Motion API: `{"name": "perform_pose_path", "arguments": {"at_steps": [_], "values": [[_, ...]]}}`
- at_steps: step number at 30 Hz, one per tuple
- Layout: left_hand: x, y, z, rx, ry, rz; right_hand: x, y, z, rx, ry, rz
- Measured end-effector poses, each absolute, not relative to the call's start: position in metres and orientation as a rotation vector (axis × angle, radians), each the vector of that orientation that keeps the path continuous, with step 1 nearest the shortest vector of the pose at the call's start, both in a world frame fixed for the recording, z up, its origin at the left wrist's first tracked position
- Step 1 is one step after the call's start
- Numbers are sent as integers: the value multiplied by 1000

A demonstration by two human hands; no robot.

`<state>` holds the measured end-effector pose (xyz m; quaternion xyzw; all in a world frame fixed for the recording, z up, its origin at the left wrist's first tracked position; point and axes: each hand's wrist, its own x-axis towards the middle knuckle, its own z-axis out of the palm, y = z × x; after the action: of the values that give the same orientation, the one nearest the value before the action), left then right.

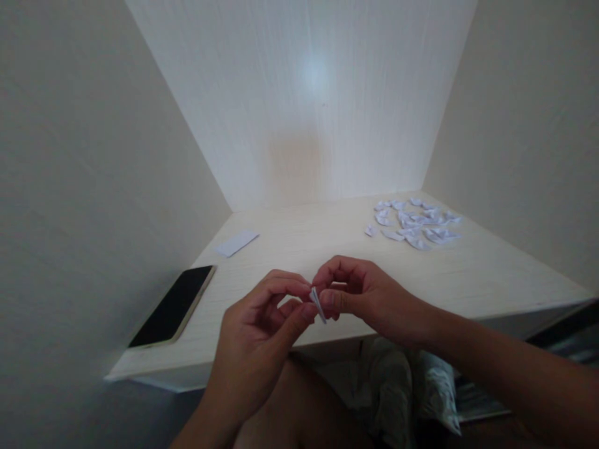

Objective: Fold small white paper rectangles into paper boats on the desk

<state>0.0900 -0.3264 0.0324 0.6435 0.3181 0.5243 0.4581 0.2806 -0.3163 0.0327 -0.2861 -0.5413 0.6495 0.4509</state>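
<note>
A small folded piece of white paper [317, 304] is pinched between my two hands, above the front edge of the table. My left hand [266, 318] grips its left side with thumb and fingertips. From the right, my right hand [353, 290] holds it between thumb and curled fingers. The paper is narrow and tilted, with layered folds showing at its edge. My fingertips hide part of it. Several small folded white paper pieces [421, 221] lie in a loose group at the back right of the table.
A phone with a dark screen [173, 305] lies at the table's left edge. Behind it is a flat white paper strip [238, 242]. Walls enclose the pale table [299, 231] at the left, back and right. Below the front edge are a leg [299, 405] and bags [393, 386].
</note>
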Motion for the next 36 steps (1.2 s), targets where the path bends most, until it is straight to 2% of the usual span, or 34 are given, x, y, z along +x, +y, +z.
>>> {"name": "perform_pose_path", "arguments": {"at_steps": [10, 18, 23, 36], "values": [[88, -328, 31, 1613, 789, 1282, 287, -318, 33, -687, -1409, 1660], [84, -336, 31, 1600, 791, 1158, 296, -330, 52, -855, -1776, 1181], [84, -336, 30, 1543, 624, 1172, 296, -336, 56, -776, -1964, 861], [79, -335, 35, 1854, 522, 1142, 304, -346, 50, -734, -2047, 800]]}}
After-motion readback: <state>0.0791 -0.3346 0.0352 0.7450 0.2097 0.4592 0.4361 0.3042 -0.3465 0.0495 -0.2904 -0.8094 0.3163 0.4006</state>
